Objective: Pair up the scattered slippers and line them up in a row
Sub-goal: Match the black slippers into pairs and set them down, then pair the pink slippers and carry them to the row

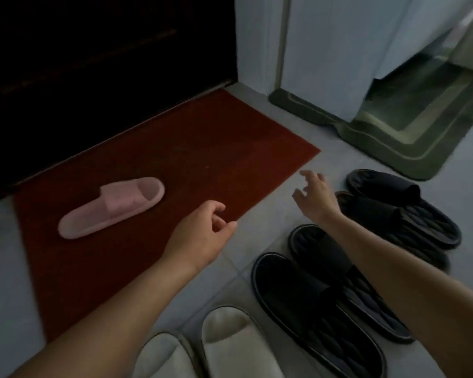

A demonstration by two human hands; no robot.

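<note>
Pink slipper (112, 207), single, lies flat on the red doormat (191, 148), toe pointing up-right towards the dark door (107, 50). It sits left of and a little beyond your left hand (202, 230), near it but apart, with bare mat between.

Your left hand hangs over the mat's near right edge, fingers loosely curled and holding nothing. Your right hand (316, 199) hangs over the grey tile floor (257, 241) just off the mat's right corner, fingers spread and relaxed, also holding nothing. The pink slipper is well apart from this hand.

Three pairs stand in a diagonal row on the tiles along the mat's right side:
- Far black pair (410, 214), side by side and touching, just right of your right hand; your right forearm crosses in front of the nearer shoe.
- Near black pair (320, 290) with pale sole trim, side by side, partly under your right forearm.
- Cream pair (230, 342), side by side at the bottom edge, heels cut off by the frame.

Green mat (393, 143) lies beyond the far black pair, by a pale doorway. No writing on the slippers can be read in this dim light.
</note>
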